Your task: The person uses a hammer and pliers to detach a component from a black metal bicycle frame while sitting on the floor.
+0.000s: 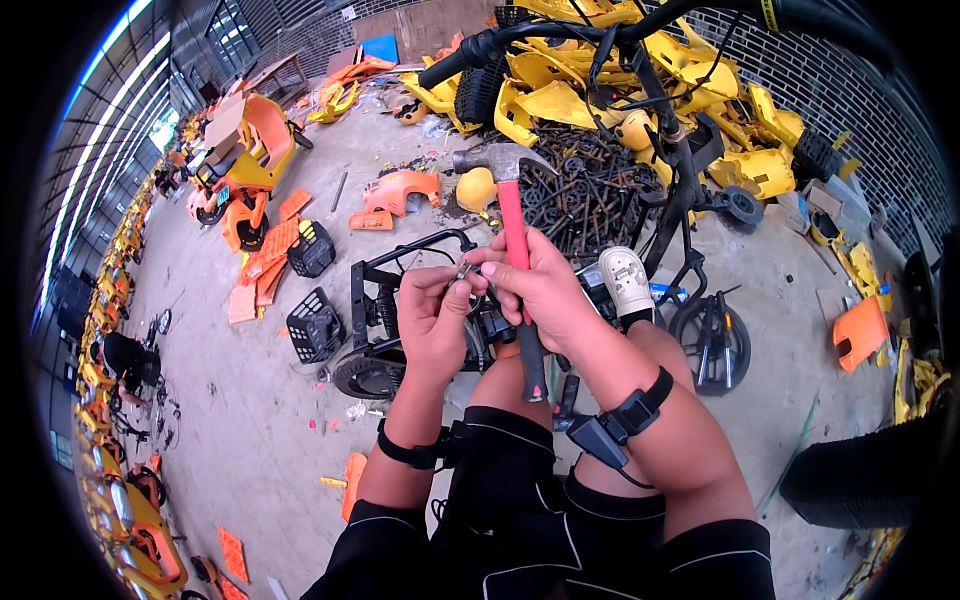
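Note:
My left hand (432,315) is closed, its thumb and fingertips pinching a small metal piece (464,270), too small to name. In my right hand (548,285) is a claw hammer (514,215) with a red and black handle, held upright with its head away from me. The right thumb and forefinger also reach the small metal piece, so both hands' fingertips meet there. Beneath my hands lies the black frame of a stripped two-wheeler (378,275), partly hidden by my hands and legs. Its rear wheel (362,376) shows at the left.
The handlebar (500,42) and fork rise at the upper right, above a front wheel (712,345). Beyond lie a heap of rusty metal parts (590,190) and yellow panels (560,105). Black baskets (315,325) and orange panels (268,262) lie left. A person (125,355) is far left.

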The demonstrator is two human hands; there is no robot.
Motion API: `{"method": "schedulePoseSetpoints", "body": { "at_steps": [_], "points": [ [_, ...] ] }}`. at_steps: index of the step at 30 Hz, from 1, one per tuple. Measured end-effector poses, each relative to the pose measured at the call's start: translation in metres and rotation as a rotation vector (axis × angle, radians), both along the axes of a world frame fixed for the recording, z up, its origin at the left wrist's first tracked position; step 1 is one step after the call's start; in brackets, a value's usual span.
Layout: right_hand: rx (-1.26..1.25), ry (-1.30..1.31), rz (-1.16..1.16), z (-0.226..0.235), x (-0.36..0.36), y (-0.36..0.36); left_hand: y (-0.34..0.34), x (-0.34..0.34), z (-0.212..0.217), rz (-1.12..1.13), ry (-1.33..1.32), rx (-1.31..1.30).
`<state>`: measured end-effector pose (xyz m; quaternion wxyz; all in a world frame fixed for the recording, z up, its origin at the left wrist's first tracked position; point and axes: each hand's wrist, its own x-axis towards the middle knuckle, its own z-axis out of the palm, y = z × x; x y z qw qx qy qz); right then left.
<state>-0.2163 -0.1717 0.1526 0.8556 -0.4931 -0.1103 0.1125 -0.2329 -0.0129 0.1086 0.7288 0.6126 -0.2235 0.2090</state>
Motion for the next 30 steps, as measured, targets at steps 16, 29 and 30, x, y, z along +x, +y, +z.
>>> {"method": "schedulePoseSetpoints", "body": {
  "at_steps": [16,29,30],
  "points": [
    [0.286,-0.077,0.155,0.03,-0.009,-0.001,-0.007,-0.005,0.022,0.491,-0.53,0.367],
    [0.29,-0.153,0.171,0.037,-0.01,0.006,-0.013,-0.026,0.051,0.269,-0.155,0.091],
    [0.288,-0.161,0.166,0.037,-0.011,0.006,-0.013,-0.029,0.053,0.245,-0.111,0.062]
  ]
}}
